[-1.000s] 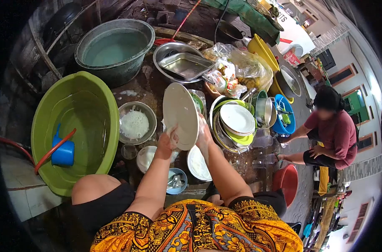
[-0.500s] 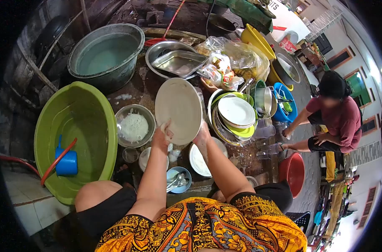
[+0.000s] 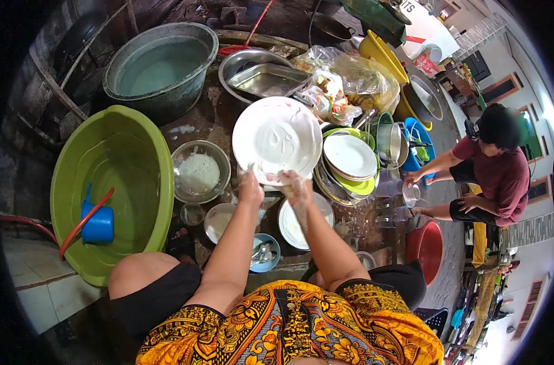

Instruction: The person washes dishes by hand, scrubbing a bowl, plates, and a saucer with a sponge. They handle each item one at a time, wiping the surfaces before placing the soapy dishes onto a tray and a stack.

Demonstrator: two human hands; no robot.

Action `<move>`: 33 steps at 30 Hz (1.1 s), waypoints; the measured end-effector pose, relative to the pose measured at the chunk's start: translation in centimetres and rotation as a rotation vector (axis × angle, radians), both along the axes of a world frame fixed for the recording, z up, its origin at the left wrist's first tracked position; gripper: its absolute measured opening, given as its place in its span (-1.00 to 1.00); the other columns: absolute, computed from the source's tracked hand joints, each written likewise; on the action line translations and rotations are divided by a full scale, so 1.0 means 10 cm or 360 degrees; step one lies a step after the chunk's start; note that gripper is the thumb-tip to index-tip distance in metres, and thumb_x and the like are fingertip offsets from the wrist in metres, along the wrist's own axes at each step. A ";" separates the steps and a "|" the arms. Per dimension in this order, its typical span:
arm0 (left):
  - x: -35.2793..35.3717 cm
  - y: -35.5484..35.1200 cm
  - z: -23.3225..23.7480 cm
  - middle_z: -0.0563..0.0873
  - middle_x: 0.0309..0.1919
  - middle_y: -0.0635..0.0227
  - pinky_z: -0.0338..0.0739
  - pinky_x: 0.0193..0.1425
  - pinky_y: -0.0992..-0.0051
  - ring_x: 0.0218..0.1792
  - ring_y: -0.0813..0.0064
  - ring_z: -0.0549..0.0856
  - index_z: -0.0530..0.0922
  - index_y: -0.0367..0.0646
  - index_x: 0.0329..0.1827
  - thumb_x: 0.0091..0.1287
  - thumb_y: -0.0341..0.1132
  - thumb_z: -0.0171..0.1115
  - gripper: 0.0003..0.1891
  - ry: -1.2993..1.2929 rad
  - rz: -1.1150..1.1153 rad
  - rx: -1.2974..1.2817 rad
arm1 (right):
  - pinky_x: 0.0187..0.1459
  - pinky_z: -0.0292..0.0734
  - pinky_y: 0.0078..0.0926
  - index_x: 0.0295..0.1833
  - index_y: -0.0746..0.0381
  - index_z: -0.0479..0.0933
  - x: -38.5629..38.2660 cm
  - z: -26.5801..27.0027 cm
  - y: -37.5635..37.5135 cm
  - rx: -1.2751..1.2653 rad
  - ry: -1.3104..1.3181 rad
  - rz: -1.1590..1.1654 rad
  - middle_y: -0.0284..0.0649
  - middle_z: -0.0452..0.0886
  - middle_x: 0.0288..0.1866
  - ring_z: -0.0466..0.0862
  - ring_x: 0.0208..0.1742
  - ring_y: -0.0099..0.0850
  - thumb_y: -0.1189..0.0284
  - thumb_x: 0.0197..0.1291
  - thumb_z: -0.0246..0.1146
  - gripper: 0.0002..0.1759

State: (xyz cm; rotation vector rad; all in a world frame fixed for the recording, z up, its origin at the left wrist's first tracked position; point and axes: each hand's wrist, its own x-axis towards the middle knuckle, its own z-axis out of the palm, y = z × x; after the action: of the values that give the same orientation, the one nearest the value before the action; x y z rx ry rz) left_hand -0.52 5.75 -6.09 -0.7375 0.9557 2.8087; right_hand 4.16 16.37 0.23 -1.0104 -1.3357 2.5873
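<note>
A white plate (image 3: 277, 134) with streaks of suds on its face is held up by both hands at its near rim. My left hand (image 3: 251, 187) grips the lower left edge, fingers closed. At the lower right edge, my right hand (image 3: 298, 187) is closed on the rim too, with foam on the fingers. To the left stands a metal bowl (image 3: 176, 163) with white suds. Beneath my forearms are another white plate (image 3: 296, 228), a pale bowl (image 3: 218, 222) and a small blue bowl (image 3: 276, 263) with spoons in it.
A green tub (image 3: 161, 201) holds a blue dipper (image 3: 98, 225); behind it stands a dark basin (image 3: 161, 103) of water. Stacked plates (image 3: 350, 155), filled plastic bags (image 3: 365, 79) and a red basin (image 3: 424, 252) lie rightward. Another person (image 3: 496, 164) sits at right, one hand near clear cups.
The plate has turned from a plain, steeply tilted side to its sudsy face, and both hands have shifted slightly right along its near rim. The other person now has a clear container at one hand.
</note>
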 end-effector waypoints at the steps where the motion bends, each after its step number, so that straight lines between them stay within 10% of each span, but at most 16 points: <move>1: -0.06 -0.06 0.04 0.57 -0.27 0.18 0.58 -0.29 0.40 -0.31 0.36 0.62 0.44 -0.23 -0.09 0.16 -0.32 0.10 -0.72 0.0038 -0.0010 -0.0049 | -0.27 0.56 -0.35 0.01 0.38 0.32 -0.06 0.04 0.10 -0.0031 0.0175 0.0082 -0.08 0.51 -0.23 0.58 -0.31 -0.28 0.66 -0.01 0.11 -0.61; 3: -0.25 -0.38 -0.38 0.54 -0.15 0.10 0.57 -0.15 0.38 -0.19 0.29 0.61 0.41 -0.28 -0.03 0.16 -0.34 0.09 -0.68 0.0678 -0.0520 -0.1364 | -0.32 0.60 -0.32 -0.01 0.40 0.35 -0.03 0.50 0.26 0.0486 -0.0031 0.0241 -0.07 0.54 -0.27 0.61 -0.29 -0.23 0.72 -0.08 0.11 -0.59; 6: -0.29 -0.64 0.56 0.56 -0.15 0.12 0.57 -0.16 0.34 -0.19 0.30 0.61 0.36 -0.34 0.01 0.14 -0.41 0.11 -0.63 0.0571 -0.0619 -0.0537 | -0.33 0.61 -0.29 0.01 0.42 0.33 -0.02 0.66 0.50 0.0421 0.0141 0.0446 -0.03 0.54 -0.23 0.62 -0.39 -0.20 0.69 -0.09 0.09 -0.57; 12: 0.06 0.02 0.39 0.58 -0.20 0.19 0.55 -0.12 0.37 -0.20 0.36 0.60 0.37 -0.33 0.03 0.04 -0.50 0.16 -0.57 -0.0328 -0.0125 -0.0649 | -0.34 0.57 -0.41 0.04 0.31 0.28 0.18 -0.33 0.24 -0.0238 0.0094 -0.0122 -0.14 0.51 -0.20 0.58 -0.22 -0.30 0.55 -0.02 0.18 -0.56; 18: 0.02 -0.11 0.12 0.59 -0.18 0.18 0.56 -0.11 0.37 -0.20 0.32 0.61 0.42 -0.29 -0.01 0.00 -0.52 0.19 -0.58 0.0189 -0.0414 0.0091 | -0.43 0.54 -0.44 -0.05 0.33 0.37 0.41 -0.09 0.48 -0.0166 0.0045 0.0086 -0.14 0.54 -0.24 0.60 -0.23 -0.31 0.52 -0.02 0.21 -0.64; 22: -0.13 -0.41 0.35 0.57 -0.14 0.20 0.57 -0.19 0.45 -0.22 0.40 0.62 0.38 -0.27 0.06 0.11 -0.55 0.03 -0.61 0.0256 -0.0899 -0.0433 | -0.46 0.53 -0.48 -0.07 0.36 0.40 0.37 0.06 0.72 0.0441 -0.0334 0.0482 -0.12 0.56 -0.26 0.62 -0.34 -0.30 0.47 0.01 0.19 -0.66; 31: 0.22 0.10 -0.44 0.54 -0.04 0.20 0.47 -0.06 0.36 -0.07 0.33 0.55 0.38 -0.26 0.09 0.19 -0.42 0.05 -0.63 -0.0110 -0.0023 -0.0383 | -0.89 0.09 -0.57 -0.29 0.21 0.46 0.53 -0.46 0.34 -0.0108 -0.0619 0.0165 -0.22 0.45 -0.53 0.32 -0.83 -0.46 0.32 0.07 0.17 -0.81; 33: 0.24 0.06 -0.44 0.54 -0.03 0.20 0.45 -0.05 0.38 -0.04 0.34 0.53 0.38 -0.24 0.09 0.23 -0.37 0.02 -0.64 -0.0067 -0.0112 -0.0751 | -0.45 0.43 -0.24 -0.12 0.21 0.43 0.52 -0.40 0.52 0.1579 -0.0478 0.0085 -0.07 0.50 -0.33 0.52 -0.45 -0.19 0.45 -0.04 0.25 -0.69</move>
State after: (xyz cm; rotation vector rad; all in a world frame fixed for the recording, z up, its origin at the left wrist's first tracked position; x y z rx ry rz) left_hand 1.85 6.35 -10.45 -0.7809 1.6272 2.5147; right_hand 9.32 21.54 -3.75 -1.1240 -2.3283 1.4119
